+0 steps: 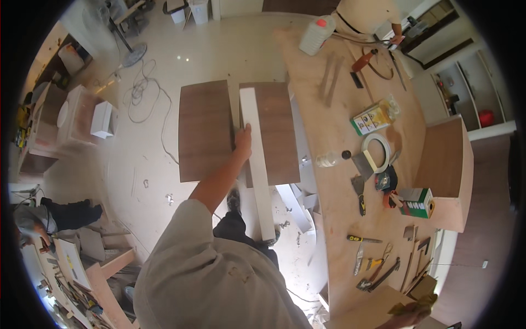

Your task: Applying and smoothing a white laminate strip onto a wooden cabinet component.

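My left hand [243,143] reaches forward and grips the edge of a long, narrow white board [257,164]. The board runs from near my feet up across two brown wood-grain panels [205,131] that sit side by side on the floor with a gap between them. At the lower right edge of the view, my right hand [412,316] is closed on a crumpled yellow-green cloth [423,303] over the workbench's near end. Part of that hand is cut off by the frame.
On the wooden workbench [339,219] lie a tape roll [376,153], scrapers [359,194], tins [375,116], a jug [316,35] and hand tools. Another person [367,16] stands at its far end; one more [33,225] is at far left. A cable [164,120] trails across the floor.
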`<state>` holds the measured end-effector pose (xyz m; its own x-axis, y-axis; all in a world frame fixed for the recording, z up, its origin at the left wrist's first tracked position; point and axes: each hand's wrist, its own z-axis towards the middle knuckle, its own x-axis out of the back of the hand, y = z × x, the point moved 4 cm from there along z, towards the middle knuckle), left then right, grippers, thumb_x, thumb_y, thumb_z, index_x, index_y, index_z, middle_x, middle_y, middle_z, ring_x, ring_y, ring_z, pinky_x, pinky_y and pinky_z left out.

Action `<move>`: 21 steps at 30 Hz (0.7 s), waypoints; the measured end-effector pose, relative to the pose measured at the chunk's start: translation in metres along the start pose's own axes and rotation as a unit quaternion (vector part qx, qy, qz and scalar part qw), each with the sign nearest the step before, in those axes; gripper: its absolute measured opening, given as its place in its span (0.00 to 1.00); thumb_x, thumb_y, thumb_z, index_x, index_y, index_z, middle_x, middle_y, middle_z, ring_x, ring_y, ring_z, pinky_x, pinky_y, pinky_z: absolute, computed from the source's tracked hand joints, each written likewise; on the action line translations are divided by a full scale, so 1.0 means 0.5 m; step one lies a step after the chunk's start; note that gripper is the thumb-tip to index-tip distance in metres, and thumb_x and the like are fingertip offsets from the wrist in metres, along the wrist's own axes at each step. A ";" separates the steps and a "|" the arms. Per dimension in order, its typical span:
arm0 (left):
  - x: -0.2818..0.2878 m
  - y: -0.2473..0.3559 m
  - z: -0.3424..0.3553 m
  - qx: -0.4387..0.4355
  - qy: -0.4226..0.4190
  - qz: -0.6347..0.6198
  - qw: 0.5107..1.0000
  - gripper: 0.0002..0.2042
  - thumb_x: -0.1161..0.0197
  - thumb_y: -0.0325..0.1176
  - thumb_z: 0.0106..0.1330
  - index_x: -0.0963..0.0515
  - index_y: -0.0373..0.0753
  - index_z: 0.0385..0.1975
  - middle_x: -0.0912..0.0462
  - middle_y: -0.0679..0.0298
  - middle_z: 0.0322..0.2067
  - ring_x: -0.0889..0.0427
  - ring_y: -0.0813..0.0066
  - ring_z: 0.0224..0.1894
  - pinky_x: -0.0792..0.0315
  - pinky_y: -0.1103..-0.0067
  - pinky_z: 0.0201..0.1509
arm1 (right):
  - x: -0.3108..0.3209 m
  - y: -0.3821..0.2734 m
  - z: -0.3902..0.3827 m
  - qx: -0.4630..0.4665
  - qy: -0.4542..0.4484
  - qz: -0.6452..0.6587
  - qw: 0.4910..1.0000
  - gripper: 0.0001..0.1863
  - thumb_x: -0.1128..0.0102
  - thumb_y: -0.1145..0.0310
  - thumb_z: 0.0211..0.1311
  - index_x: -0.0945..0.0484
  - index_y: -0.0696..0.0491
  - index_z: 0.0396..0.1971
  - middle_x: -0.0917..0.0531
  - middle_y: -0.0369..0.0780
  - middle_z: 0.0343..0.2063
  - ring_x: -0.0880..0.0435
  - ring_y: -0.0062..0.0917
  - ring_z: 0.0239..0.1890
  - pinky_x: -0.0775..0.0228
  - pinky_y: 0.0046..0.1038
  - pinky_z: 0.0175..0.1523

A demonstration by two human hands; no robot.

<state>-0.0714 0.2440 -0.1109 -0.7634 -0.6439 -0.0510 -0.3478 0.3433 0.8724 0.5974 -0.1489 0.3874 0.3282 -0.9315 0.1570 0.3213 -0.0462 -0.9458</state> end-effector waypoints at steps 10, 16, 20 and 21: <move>-0.042 0.152 -0.018 -0.296 -0.012 0.481 0.825 0.43 0.28 0.34 0.66 0.47 0.39 0.78 0.36 0.45 0.69 0.36 0.44 0.72 0.40 0.46 0.69 | -0.536 0.196 -0.517 -0.060 -0.470 -0.241 0.847 0.21 0.40 0.68 0.73 0.25 0.56 0.62 0.17 0.42 0.49 0.18 0.27 0.48 0.22 0.31 0.50; 0.129 -0.035 -0.338 -0.240 -0.112 0.361 0.894 0.30 0.27 0.35 0.60 0.30 0.36 0.62 0.25 0.46 0.53 0.27 0.44 0.59 0.34 0.52 0.64 | -0.798 0.315 -0.741 0.105 -0.607 -0.188 0.765 0.16 0.38 0.70 0.70 0.19 0.59 0.54 0.13 0.49 0.44 0.11 0.39 0.46 0.21 0.36 0.52; 0.241 -0.186 -0.458 -0.095 -0.194 0.316 0.924 0.29 0.25 0.43 0.62 0.27 0.33 0.58 0.22 0.45 0.48 0.22 0.45 0.54 0.29 0.57 0.60 | -0.930 0.373 -0.832 0.096 -0.640 -0.164 0.745 0.13 0.39 0.69 0.72 0.21 0.54 0.53 0.15 0.49 0.45 0.14 0.48 0.47 0.22 0.42 0.49; 0.235 -0.198 -0.469 -0.037 -0.217 0.304 0.927 0.32 0.25 0.45 0.63 0.28 0.32 0.60 0.22 0.44 0.52 0.22 0.45 0.57 0.28 0.58 0.62 | -0.931 0.424 -0.838 0.100 -0.638 -0.170 0.745 0.13 0.39 0.69 0.72 0.21 0.54 0.53 0.15 0.49 0.45 0.14 0.48 0.47 0.22 0.42 0.49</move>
<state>0.0008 -0.0261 -0.0893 -0.9587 -0.0046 0.2844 0.2449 0.4951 0.8336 0.1403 0.1238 -0.0053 0.7335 0.2277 0.6405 0.6624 -0.0279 -0.7486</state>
